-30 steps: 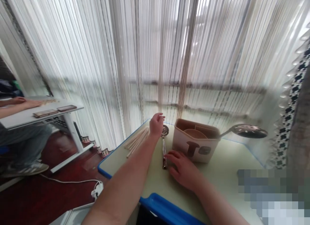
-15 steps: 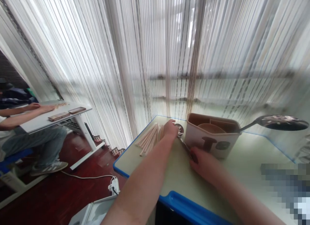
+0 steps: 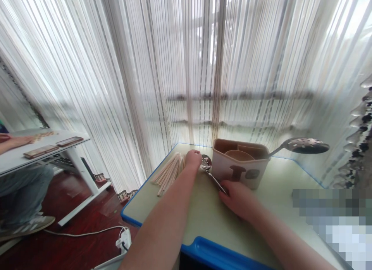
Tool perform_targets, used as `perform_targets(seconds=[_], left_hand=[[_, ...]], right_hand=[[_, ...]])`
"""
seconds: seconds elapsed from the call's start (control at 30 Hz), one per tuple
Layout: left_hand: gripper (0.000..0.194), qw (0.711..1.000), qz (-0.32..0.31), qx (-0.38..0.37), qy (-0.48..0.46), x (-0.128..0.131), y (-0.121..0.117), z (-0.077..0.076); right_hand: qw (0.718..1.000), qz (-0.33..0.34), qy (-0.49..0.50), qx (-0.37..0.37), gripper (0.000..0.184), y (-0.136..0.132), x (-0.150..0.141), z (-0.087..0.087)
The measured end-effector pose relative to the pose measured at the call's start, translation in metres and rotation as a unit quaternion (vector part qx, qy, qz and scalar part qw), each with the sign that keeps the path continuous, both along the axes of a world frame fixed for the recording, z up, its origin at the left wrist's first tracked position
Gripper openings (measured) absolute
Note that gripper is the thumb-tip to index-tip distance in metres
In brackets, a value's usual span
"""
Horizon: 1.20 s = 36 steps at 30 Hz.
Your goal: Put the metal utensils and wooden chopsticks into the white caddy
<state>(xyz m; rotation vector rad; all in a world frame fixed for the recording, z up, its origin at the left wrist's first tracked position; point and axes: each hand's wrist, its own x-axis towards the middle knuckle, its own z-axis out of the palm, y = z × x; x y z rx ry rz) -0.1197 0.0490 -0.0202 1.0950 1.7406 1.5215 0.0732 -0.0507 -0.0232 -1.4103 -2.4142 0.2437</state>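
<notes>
Fingers [image 3: 224, 184] of the right hand [image 3: 240, 198] are closed around the handle end of a slotted spoon [image 3: 214, 180]. The left hand [image 3: 192, 160] is half curled beside the spoon's head; whether its fingers grip anything cannot be told. The spoon lies outside the container [image 3: 218, 170], slanting across the table [image 3: 209, 219] just left of it.

Status: one large skimmer [image 3: 308, 146] is placed, its handle over the container's right rim and its head overhanging. The spoon is not yet inside; a bundle of wooden sticks [image 3: 169, 173] lies loose at the table's left.

Container: upright, brown-lined, divided by a curved wall and a straight partition. No contents besides the skimmer are visible; the bottom is hidden.
</notes>
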Motion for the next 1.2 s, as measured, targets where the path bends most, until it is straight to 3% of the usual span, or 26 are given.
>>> perform_targets(seconds=[0.1, 0.27, 0.4, 0.5, 0.73, 0.97, 1.2], left_hand=[[0.005, 0.996, -0.023, 0.004, -0.089, -0.006, 0.001, 0.009], [0.022, 0.972, -0.076, 0.005, -0.221, -0.014, -0.005, 0.028], [0.034, 0.914, -0.207, -0.005, -0.350, -0.006, -0.016, 0.040], [0.037, 0.880, -0.256, 0.034, -0.399, 0.002, -0.027, 0.050], [0.019, 0.855, -0.343, 0.121, -0.370, 0.011, -0.040, 0.064], [0.029, 0.882, -0.335, 0.088, -0.319, 0.008, -0.038, 0.055], [0.026, 0.864, -0.361, 0.148, -0.318, 0.005, -0.040, 0.060]], right_hand=[[1.000, 0.010, 0.019, 0.022, 0.016, -0.002, -0.001, 0.003], [0.996, 0.029, 0.075, 0.032, 0.017, -0.006, -0.004, 0.006], [0.992, 0.021, 0.113, 0.043, 0.021, -0.007, -0.004, 0.007], [0.987, 0.009, 0.144, 0.065, 0.024, -0.007, -0.002, 0.009], [0.973, 0.011, 0.209, 0.099, 0.029, -0.008, -0.001, 0.010], [0.977, 0.000, 0.183, 0.107, 0.032, -0.005, -0.002, 0.006], [0.971, 0.015, 0.204, 0.126, 0.032, -0.006, -0.002, 0.005]])
